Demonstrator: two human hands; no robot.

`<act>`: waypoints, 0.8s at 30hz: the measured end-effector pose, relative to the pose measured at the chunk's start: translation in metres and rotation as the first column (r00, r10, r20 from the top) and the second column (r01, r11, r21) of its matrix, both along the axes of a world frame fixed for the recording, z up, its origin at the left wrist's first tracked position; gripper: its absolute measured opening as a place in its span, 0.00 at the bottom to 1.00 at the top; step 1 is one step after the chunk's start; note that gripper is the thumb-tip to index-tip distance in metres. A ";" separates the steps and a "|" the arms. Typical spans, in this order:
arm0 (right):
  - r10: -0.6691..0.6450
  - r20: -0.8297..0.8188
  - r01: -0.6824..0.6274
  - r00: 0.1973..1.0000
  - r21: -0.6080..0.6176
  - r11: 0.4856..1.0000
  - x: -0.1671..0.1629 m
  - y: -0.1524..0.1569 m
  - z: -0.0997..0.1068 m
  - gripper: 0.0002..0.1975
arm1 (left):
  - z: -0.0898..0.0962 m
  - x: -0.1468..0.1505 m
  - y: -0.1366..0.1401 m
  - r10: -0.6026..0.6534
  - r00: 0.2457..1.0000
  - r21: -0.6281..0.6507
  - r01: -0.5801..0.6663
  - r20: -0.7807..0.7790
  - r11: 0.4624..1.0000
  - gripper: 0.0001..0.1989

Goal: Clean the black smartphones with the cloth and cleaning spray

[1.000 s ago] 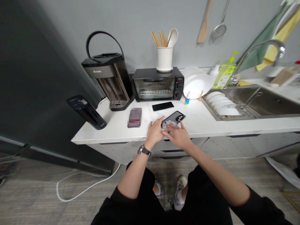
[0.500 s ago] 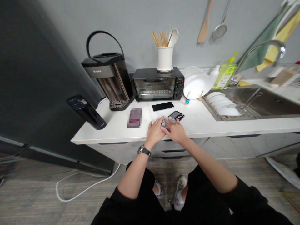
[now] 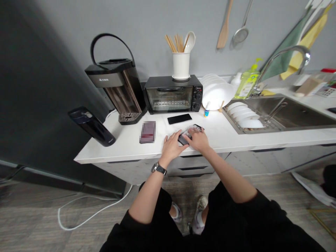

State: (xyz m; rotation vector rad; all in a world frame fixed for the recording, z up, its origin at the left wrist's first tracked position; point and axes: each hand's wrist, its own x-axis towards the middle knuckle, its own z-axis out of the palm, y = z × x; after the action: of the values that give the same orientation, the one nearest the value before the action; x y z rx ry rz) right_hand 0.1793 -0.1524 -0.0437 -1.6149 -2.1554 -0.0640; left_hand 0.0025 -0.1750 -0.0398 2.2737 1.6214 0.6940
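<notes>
A phone case (image 3: 183, 140) with a black rim and greyish back lies face down near the counter's front edge, set at a slant. My left hand (image 3: 172, 146) grips its lower left end between thumb and fingers. Over the upper right part, my right hand (image 3: 199, 140) presses a crumpled pale grey cloth (image 3: 193, 130), mostly hidden beneath the fingers. Just behind lies a black smartphone (image 3: 180, 119), screen up. A small blue and white spray bottle (image 3: 207, 110) stands farther back to the right.
On the counter (image 3: 126, 148) are a pixelated purplish item (image 3: 147, 132), a dark tumbler (image 3: 96, 127), a water dispenser (image 3: 118, 91) and a toaster oven (image 3: 173, 94). White plates (image 3: 217, 94) lean beside the oven. The sink (image 3: 296, 119) with stacked bowls (image 3: 244, 115) is at right.
My right hand has slid the cloth up and right across the case, uncovering its lower left part. My left hand is now at that end. The camera view has shifted slightly.
</notes>
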 end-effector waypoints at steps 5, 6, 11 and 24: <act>0.267 -0.081 -0.270 0.960 -0.030 0.962 -0.014 -0.042 -0.003 0.27 | 0.003 -0.002 -0.003 -0.026 0.999 -0.017 0.025 -0.031 1.000 0.36; 0.280 -0.101 -0.284 0.955 -0.031 0.958 -0.008 -0.046 -0.004 0.26 | 0.003 -0.002 -0.004 -0.026 0.999 -0.017 0.025 -0.032 1.000 0.37; 0.128 -0.050 -0.128 0.990 0.007 0.992 0.037 -0.021 -0.008 0.21 | 0.001 0.001 -0.003 0.009 1.000 0.003 -0.009 -0.015 1.000 0.39; 0.300 -0.108 -0.306 0.948 -0.041 0.951 -0.008 -0.045 -0.003 0.26 | 0.000 -0.001 -0.003 -0.021 0.999 0.003 0.021 -0.029 1.000 0.36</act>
State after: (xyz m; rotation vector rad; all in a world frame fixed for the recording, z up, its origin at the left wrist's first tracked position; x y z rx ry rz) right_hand 0.1716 -0.1974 -0.0471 -1.2670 -2.3174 0.1719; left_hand 0.0012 -0.1784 -0.0394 2.3104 1.6080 0.6623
